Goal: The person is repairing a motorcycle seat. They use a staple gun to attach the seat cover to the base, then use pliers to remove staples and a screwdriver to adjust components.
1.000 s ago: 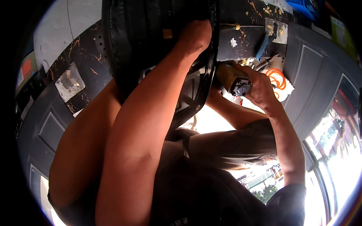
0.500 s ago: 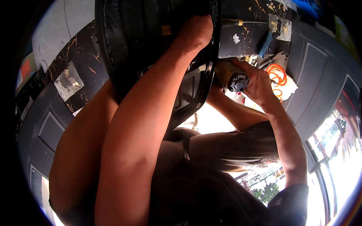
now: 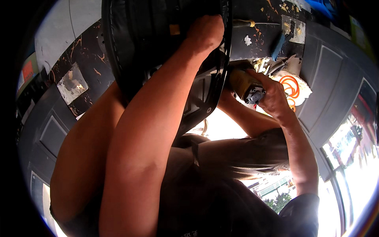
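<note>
One black padded seat (image 3: 130,35), with pale stitching along its left edge and a small yellowish tag (image 3: 174,29), takes up the upper middle of the view, in front of the person's lap. The left hand (image 3: 207,33) rests on it near its right edge, the forearm crossing over its lower part. Its grip is curled in like a fist, but the fingertips are hidden, so I cannot tell whether it pinches any of the covering. The right hand (image 3: 272,94) has its grip wrapped around a yellow-brown power tool (image 3: 244,81) with a grey end cap, just right of the seat; the tool's far end is lost in shadow, and whether it touches the seat I cannot tell. Beyond lies a scuffed black bench (image 3: 241,49), bearing a screwdriver (image 3: 248,23) with a partly yellow handle, a crumpled white scrap (image 3: 247,40) and a blue-handled tool (image 3: 278,47) near the bench's edge. An orange coiled hose (image 3: 290,87) shows just right of the right hand, with grey panels (image 3: 323,79) farther right.
</note>
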Action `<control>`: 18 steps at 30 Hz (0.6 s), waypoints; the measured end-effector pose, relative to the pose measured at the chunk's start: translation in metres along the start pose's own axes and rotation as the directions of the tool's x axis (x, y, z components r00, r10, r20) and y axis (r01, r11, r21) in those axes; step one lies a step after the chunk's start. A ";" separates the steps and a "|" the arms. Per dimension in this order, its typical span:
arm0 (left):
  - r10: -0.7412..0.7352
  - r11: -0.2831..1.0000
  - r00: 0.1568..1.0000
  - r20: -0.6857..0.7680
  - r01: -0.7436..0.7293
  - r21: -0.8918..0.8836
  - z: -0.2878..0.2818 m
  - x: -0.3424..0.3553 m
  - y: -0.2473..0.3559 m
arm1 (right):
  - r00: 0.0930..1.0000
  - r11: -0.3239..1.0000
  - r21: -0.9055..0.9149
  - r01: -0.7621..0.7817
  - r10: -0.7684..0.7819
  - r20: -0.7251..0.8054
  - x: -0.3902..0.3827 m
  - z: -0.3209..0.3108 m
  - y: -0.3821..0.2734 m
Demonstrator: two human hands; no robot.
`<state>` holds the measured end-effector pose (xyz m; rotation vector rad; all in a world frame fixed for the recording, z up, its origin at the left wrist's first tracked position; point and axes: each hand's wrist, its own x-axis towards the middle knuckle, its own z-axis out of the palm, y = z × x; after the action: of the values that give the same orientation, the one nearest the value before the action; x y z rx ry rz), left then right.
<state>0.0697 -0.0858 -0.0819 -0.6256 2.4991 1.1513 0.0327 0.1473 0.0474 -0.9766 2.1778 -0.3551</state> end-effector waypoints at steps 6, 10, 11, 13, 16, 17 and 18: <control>0.006 1.000 1.000 0.030 -0.006 0.001 0.001 0.003 0.000 | 0.999 0.999 0.024 0.039 -0.039 -0.005 0.000 0.012 0.001; -0.009 1.000 0.999 0.051 0.009 -0.009 -0.002 0.003 0.000 | 0.994 0.998 -0.001 -0.057 0.057 0.089 0.002 0.009 -0.002; -0.013 1.000 0.999 0.051 0.013 -0.007 -0.001 0.003 0.000 | 0.994 0.998 -0.022 -0.060 0.062 0.093 0.003 0.007 -0.005; -0.013 1.000 0.998 0.057 0.013 -0.007 -0.001 0.003 0.000 | 0.992 0.996 -0.063 -0.069 0.075 0.098 0.006 0.005 -0.008; -0.002 1.000 0.998 0.064 0.002 -0.002 -0.003 0.002 0.004 | 1.000 0.996 -0.087 -0.001 0.003 0.022 0.007 0.013 -0.003; 0.000 1.000 0.998 0.059 -0.001 0.007 -0.005 0.002 0.006 | 0.999 0.995 -0.093 -0.017 0.020 0.032 0.007 0.014 -0.006; 0.003 1.000 0.999 0.054 -0.004 0.017 -0.006 0.001 0.007 | 0.998 0.994 -0.100 -0.033 0.038 0.041 0.007 0.016 -0.008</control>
<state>0.0643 -0.0868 -0.0739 -0.5775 2.4631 1.1321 0.0448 0.1372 0.0367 -0.9892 2.1886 -0.2086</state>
